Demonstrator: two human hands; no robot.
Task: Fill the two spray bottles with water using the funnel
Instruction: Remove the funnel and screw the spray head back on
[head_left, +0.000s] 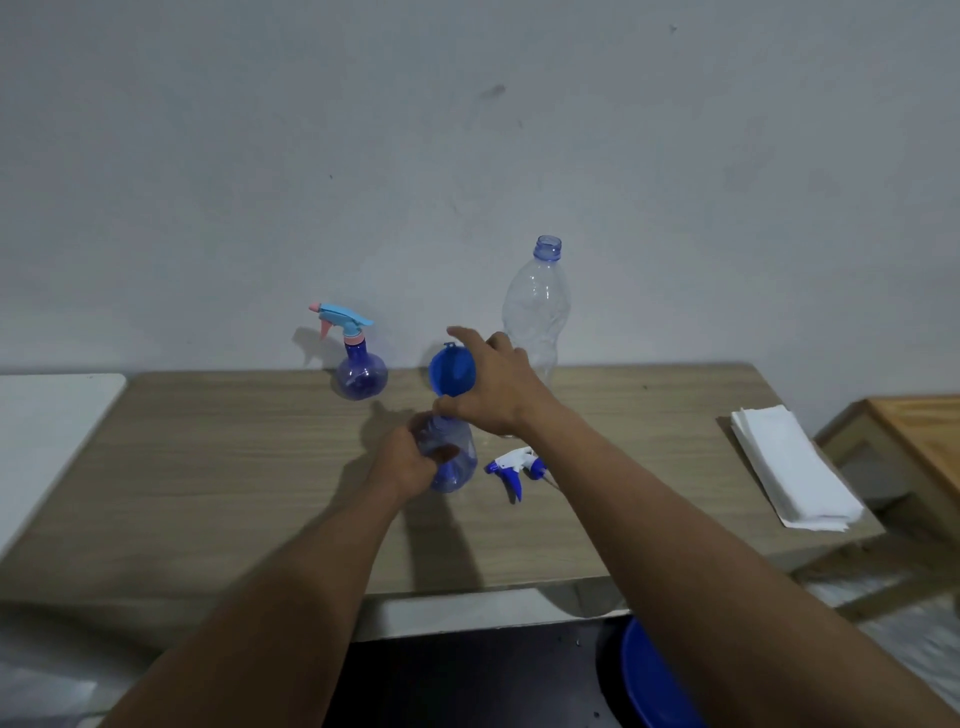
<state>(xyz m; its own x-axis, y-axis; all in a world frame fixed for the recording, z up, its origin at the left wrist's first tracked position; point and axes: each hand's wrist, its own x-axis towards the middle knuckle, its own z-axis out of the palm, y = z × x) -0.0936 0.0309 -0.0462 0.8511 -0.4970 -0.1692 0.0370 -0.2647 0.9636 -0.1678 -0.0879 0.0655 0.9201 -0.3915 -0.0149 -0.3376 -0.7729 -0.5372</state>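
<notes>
My left hand (408, 462) grips the uncapped spray bottle (457, 470) to steady it; right hand (496, 389) pinches the tilted blue funnel (450, 371) just above its neck.

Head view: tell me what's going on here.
A person's left hand grips an uncapped blue spray bottle standing on the wooden table, while the right hand holds a blue funnel, tilted, at its neck. The removed trigger head lies just right of it. The second spray bottle, trigger on, stands at the back, and a clear open bottle stands behind the right hand.
</notes>
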